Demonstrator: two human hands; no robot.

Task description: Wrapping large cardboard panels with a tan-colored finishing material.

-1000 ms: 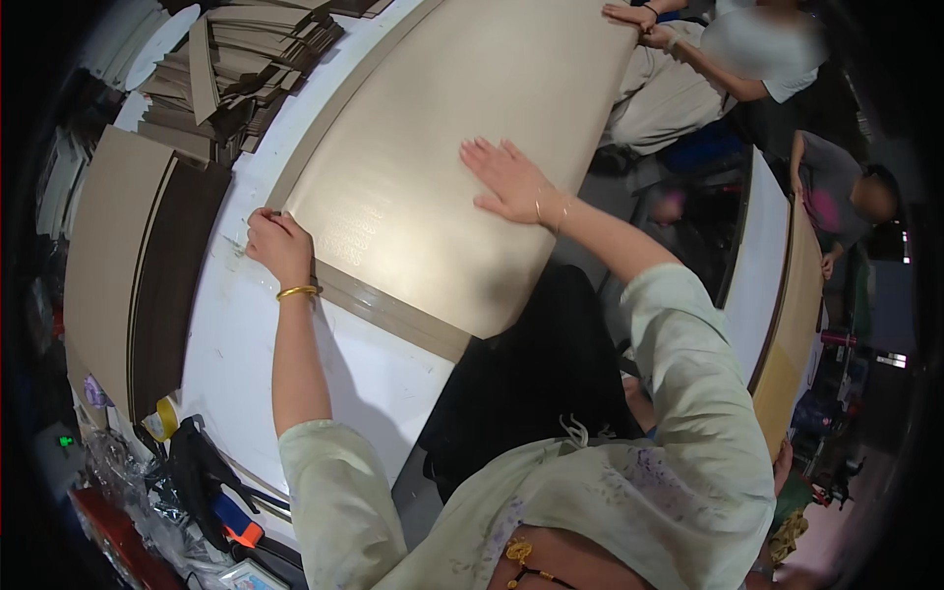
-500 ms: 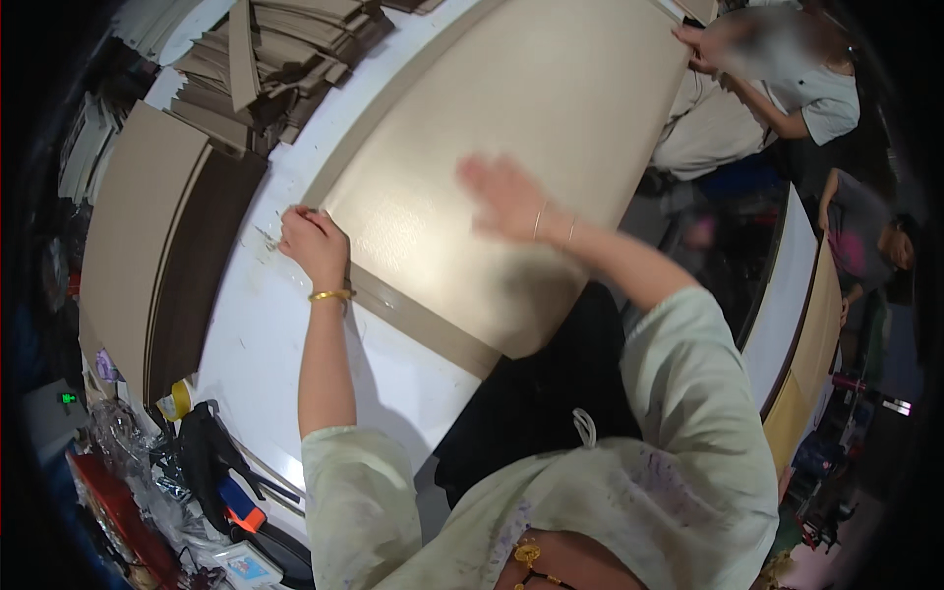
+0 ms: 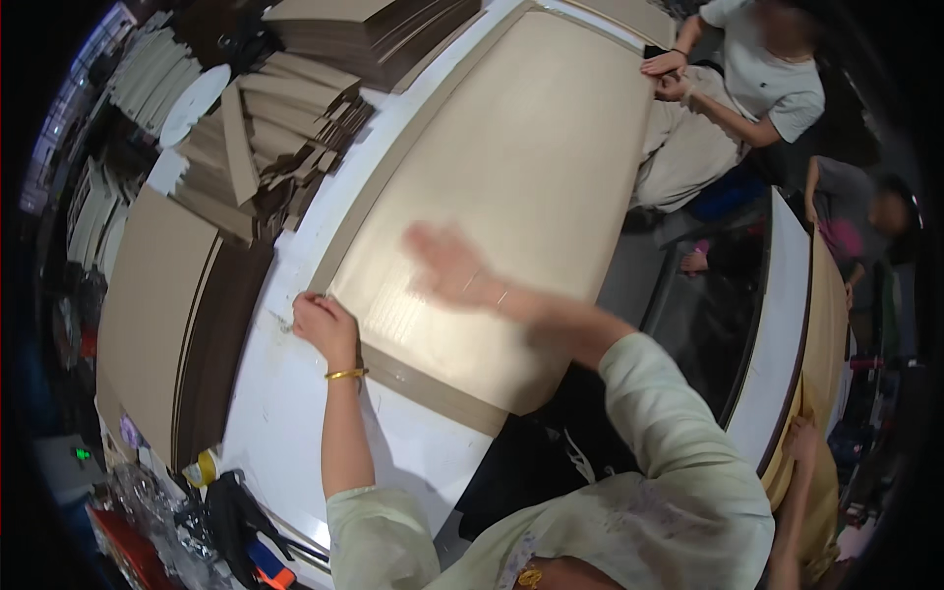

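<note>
My left hand (image 3: 327,329) is at the near-left corner of a large, glossy beige sheet (image 3: 501,167), same corner as half a second ago. Fingers curled in, nearly closed. Can't tell if they pinch the edge or just press there; the knuckles hide it.

My right hand (image 3: 452,267) is over the near half of the sheet, motion-blurred. Fingers look extended, nothing visible in them. Can't tell if the palm touches. It's closer to my left hand than it was half a second ago, having swung left across the sheet.

Sheet location: on a long white tabletop (image 3: 413,452), with a flat brown border strip (image 3: 423,388) showing along its near and left edges. No clear shift against the table.

View has changed: table sits lower in frame, so more of the far end shows, including a second stack of dark-edged brown boards (image 3: 379,39) at the top. The tall stack of brown boards (image 3: 157,315) and the jumbled pile of brown strips (image 3: 280,118) on the left haven't visibly changed.

Co-worker's hands (image 3: 666,76) remain at the sheet's far right edge. Lower right, another person's hand (image 3: 801,442) has come into view against a tan panel (image 3: 826,315).
</note>
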